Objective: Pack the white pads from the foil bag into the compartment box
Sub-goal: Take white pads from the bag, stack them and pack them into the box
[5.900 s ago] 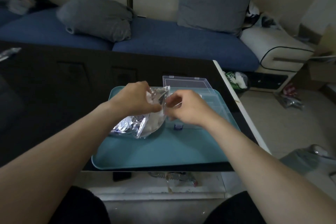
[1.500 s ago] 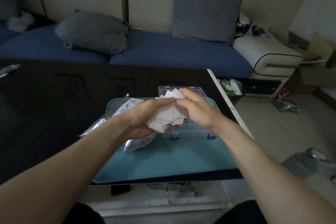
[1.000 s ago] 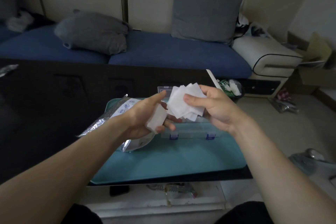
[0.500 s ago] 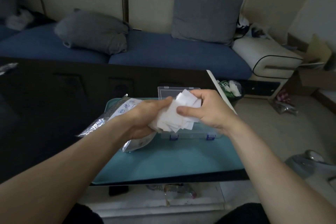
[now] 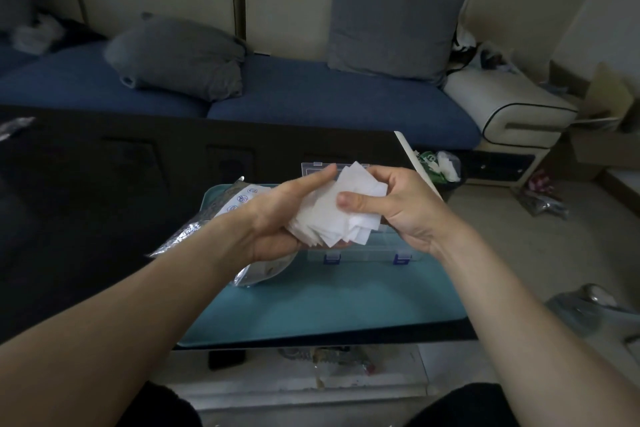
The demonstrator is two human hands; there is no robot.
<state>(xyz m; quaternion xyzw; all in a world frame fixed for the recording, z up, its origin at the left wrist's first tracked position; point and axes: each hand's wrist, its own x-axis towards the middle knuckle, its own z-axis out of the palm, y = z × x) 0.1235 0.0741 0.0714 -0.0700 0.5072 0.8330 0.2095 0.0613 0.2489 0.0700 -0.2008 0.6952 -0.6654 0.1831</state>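
Observation:
A loose, fanned stack of white pads (image 5: 337,215) sits between both hands above the tray. My left hand (image 5: 280,215) cups the stack from below and the left, fingers stretched along it. My right hand (image 5: 391,204) grips the stack's right side, thumb pressed on top. The clear compartment box (image 5: 367,253) with blue latches lies on the teal tray (image 5: 329,305) just beneath the hands, its lid (image 5: 311,166) standing open behind them. The foil bag (image 5: 214,222) lies on the tray's left edge, partly hidden by my left forearm.
The tray rests on a dark table (image 5: 104,184) whose right edge (image 5: 415,163) runs close to the box. A blue sofa with grey cushions (image 5: 180,55) stands behind. A small bin (image 5: 440,166) and floor clutter lie to the right.
Over the last second the two hands came together again and gathered the pads into one stack. The foil bag and box have stayed in place.

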